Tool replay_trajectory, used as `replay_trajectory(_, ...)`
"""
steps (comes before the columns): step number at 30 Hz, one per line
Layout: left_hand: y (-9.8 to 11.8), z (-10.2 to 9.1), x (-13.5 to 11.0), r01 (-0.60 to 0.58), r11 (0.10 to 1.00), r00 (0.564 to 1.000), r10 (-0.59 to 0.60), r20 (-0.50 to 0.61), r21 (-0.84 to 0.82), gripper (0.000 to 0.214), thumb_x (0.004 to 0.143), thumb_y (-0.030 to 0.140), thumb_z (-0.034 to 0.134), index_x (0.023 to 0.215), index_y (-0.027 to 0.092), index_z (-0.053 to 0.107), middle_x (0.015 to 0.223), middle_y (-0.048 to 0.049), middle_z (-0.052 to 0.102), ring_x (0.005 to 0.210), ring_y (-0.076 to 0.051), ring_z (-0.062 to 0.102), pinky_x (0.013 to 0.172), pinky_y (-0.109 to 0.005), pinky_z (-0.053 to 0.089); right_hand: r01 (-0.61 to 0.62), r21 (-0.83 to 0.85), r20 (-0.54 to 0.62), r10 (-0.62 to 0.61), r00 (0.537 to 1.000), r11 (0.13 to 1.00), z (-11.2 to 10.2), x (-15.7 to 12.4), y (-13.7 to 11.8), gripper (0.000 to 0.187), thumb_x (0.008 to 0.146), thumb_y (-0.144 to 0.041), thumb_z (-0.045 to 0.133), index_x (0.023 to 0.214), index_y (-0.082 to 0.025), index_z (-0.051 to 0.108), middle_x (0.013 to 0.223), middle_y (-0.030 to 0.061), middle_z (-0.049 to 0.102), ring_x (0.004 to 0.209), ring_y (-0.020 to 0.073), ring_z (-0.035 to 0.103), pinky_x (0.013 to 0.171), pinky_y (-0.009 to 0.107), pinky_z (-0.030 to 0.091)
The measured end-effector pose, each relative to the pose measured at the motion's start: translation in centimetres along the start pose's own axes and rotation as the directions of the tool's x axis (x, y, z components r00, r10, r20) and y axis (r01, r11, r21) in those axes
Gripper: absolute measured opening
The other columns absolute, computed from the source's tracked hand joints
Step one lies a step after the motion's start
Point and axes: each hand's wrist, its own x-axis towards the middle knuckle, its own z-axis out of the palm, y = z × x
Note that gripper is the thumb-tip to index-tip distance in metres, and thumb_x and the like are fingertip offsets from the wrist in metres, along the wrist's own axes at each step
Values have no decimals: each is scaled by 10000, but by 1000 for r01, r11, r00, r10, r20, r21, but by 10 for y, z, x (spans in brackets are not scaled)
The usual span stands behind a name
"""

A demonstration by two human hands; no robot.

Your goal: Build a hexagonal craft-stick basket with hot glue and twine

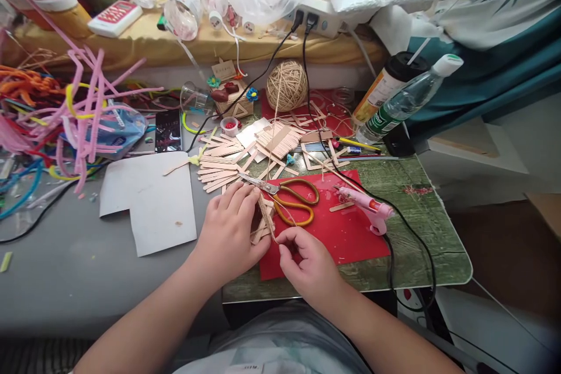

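My left hand is closed round a small craft-stick frame, covering much of it. Strands of twine run along the frame's right side. Between the thumb and forefinger of my right hand the twine is pinched, close to the frame's lower right corner. Just beyond my hands lie scissors with brown handles, their blades pointing left. Farther back sits the twine ball, with a strand leading down toward the frame. A red sheet lies under the scissors and beside my right hand.
A pink glue gun rests on the red sheet's right, its black cord hanging over the table edge. Loose craft sticks spread behind my hands. A water bottle leans at the back right. White cardboard and pink pipe cleaners lie left.
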Motion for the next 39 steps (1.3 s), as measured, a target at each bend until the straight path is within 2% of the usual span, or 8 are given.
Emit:
replay_trajectory(5,0,0,0,1,1000,1000,-1,0,-9,663,861,406,664,1463,179,506,1549,-180,573,1512,-392,450,1163,-542,375,20,-55,7,-20,1000,998,-2,1,2,159,992,-180,532,1090,-227,648,931,19,696,759,147,660,693,250,546)
replay_trajectory(8,0,-1,0,3,1000,1000,-3,6,-7,661,864,412,662,1460,170,508,1542,-185,575,1516,-394,443,1166,-546,370,95,-167,2,-96,995,981,-3,-1,5,138,992,-180,544,1066,-227,651,889,16,698,714,149,649,660,258,522)
replay_trajectory(16,0,0,0,7,1000,1000,-6,23,-27,678,864,412,665,1478,175,501,1558,-179,560,1522,-393,436,1183,-552,368,333,-391,35,-348,937,858,-5,1,14,129,1034,-169,516,991,-231,620,738,-11,614,629,152,561,608,278,450)
replay_trajectory(23,1,-1,0,6,1000,1000,-5,25,-22,662,868,412,652,1469,173,510,1541,-184,574,1513,-397,449,1168,-553,380,399,-481,98,-404,909,781,-7,7,14,216,1042,-142,478,875,-232,582,712,-9,573,616,159,528,602,287,437)
replay_trajectory(28,0,0,0,0,1000,1000,0,23,-13,655,879,416,644,1470,176,499,1550,-188,567,1521,-394,438,1171,-548,368,455,-530,131,-462,877,715,-8,7,20,196,1058,-144,461,965,-222,615,746,12,630,653,178,589,620,300,479)
replay_trajectory(32,0,0,0,5,1000,1000,-4,24,-20,663,871,410,653,1472,179,497,1549,-188,567,1522,-397,434,1168,-554,369,439,-500,72,-469,880,747,-7,3,22,166,1041,-131,497,1100,-225,621,823,33,715,687,187,670,647,312,539)
replay_trajectory(36,1,-1,1,6,1000,1000,-6,21,-17,648,874,403,649,1462,172,502,1542,-188,572,1514,-394,445,1164,-553,372,425,-460,35,-463,886,779,-4,0,26,297,1044,-135,515,1315,-237,582,1013,74,791,829,213,766,761,343,625)
replay_trajectory(39,1,-2,1,8,1000,1000,-7,22,-19,640,874,403,649,1456,176,505,1545,-184,571,1518,-392,442,1160,-548,376,430,-450,48,-460,887,783,-3,-1,31,370,1035,-130,519,1383,-250,564,1050,79,794,875,225,781,800,365,648)
